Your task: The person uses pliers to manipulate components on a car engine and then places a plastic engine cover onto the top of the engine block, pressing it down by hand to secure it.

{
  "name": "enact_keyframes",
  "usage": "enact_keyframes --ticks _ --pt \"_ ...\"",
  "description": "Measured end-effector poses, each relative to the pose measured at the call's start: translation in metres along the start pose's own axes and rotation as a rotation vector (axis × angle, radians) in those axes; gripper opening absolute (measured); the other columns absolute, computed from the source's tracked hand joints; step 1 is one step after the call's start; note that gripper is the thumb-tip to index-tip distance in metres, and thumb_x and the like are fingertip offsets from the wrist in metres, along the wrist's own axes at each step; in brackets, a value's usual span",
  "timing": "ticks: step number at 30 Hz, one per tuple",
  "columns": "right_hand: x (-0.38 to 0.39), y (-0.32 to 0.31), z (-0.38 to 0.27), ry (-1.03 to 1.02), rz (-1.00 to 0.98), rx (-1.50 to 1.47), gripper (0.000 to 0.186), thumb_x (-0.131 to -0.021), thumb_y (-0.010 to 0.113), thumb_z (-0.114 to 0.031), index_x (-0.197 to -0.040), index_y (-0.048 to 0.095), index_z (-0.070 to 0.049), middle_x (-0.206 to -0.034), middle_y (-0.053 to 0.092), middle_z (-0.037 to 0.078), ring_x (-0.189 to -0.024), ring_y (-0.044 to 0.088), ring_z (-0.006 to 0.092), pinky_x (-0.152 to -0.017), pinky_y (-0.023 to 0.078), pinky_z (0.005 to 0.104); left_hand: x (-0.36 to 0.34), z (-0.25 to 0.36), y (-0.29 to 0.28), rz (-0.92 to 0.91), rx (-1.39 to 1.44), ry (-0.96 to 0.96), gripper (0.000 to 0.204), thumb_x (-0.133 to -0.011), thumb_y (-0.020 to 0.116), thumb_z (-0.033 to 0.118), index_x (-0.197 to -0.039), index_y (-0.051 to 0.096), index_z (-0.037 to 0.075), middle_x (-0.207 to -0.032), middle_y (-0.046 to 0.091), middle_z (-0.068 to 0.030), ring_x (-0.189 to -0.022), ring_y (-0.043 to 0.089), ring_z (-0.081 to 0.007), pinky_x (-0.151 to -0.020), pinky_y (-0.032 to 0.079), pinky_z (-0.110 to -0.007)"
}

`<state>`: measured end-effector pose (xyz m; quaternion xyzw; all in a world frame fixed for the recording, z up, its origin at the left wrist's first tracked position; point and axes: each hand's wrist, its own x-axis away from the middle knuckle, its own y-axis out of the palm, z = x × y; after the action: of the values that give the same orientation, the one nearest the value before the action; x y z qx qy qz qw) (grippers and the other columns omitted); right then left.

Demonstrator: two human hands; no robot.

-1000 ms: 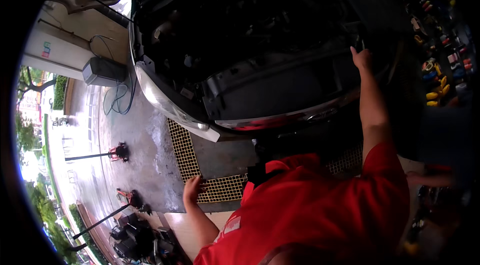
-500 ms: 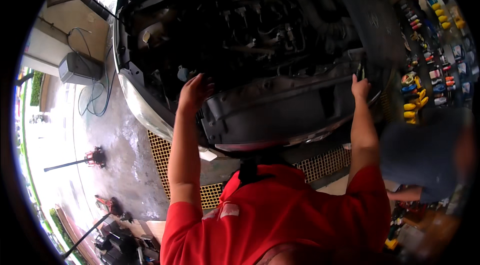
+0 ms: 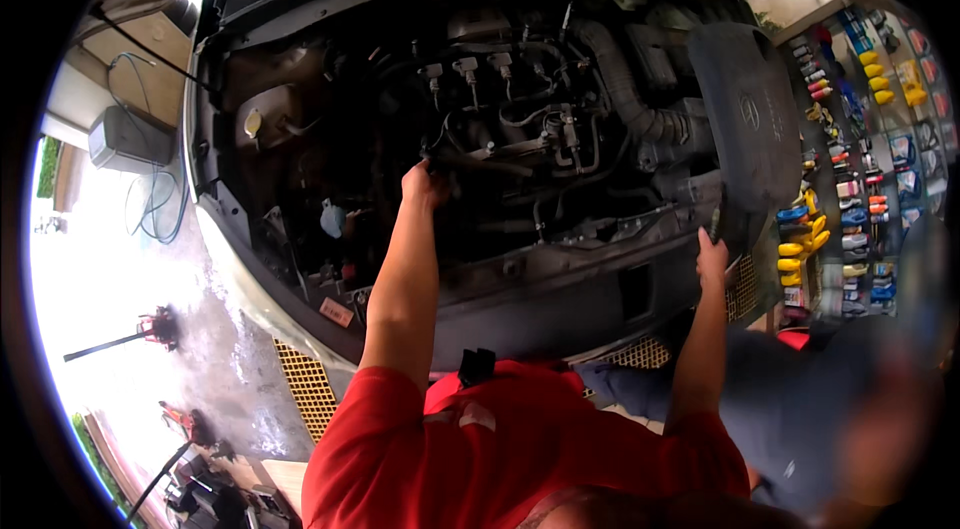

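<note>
head view: the engine [image 3: 510,134] lies exposed in the open bay of a car. the person's left hand [image 3: 425,186] is in at its front, beside a dark hose [image 3: 490,164]; shadow hides the fingers, so their grip cannot be told. the right hand [image 3: 712,254] is at the lower end of a slim dark object [image 3: 718,214], closed or merely touching, one cannot tell. the step looks like handwork among engine parts; the next move seems to call for careful fingers. rightward lies a dark cover [image 3: 745,114]; beyond, a co-worker [image 3: 800,399].
</note>
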<state>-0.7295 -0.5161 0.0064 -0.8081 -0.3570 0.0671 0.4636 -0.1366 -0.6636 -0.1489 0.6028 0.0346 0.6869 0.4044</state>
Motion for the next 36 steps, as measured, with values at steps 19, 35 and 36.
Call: enact_keyframes --ticks 19,35,36 --pt "0.207 0.136 -0.245 -0.184 -1.270 -0.239 0.033 -0.083 0.053 -0.002 -0.117 0.053 -0.002 -0.099 0.060 0.006 -0.076 0.060 0.0125 -0.049 0.046 0.0221 0.081 -0.010 0.089 -0.655 -0.145 0.320 0.029 -0.100 0.051 0.029 -0.115 0.056 0.005 -0.107 0.063 -0.0055 -0.100 0.059 -0.0154 -0.088 0.052 -0.040" --pt "0.209 0.177 -0.231 -0.951 -0.588 0.226 0.073 -0.069 0.052 0.006 -0.141 0.035 0.003 -0.136 0.041 0.022 -0.129 0.041 0.0368 -0.109 0.033 0.0351 0.091 -0.025 0.092 -0.812 -0.183 0.258 0.021 -0.092 0.063 0.013 -0.110 0.055 0.006 -0.106 0.065 -0.0038 -0.099 0.062 -0.0145 -0.090 0.052 -0.034" --pt "0.209 0.181 -0.226 -0.931 -0.616 0.178 0.073 -0.070 0.053 0.006 -0.141 0.036 0.002 -0.135 0.042 0.022 -0.128 0.042 0.0367 -0.108 0.034 0.0354 0.092 -0.024 0.092 -0.818 -0.197 0.258 0.021 -0.092 0.064 0.013 -0.109 0.055 0.006 -0.105 0.065 -0.0041 -0.098 0.062 -0.0145 -0.090 0.052 -0.034"
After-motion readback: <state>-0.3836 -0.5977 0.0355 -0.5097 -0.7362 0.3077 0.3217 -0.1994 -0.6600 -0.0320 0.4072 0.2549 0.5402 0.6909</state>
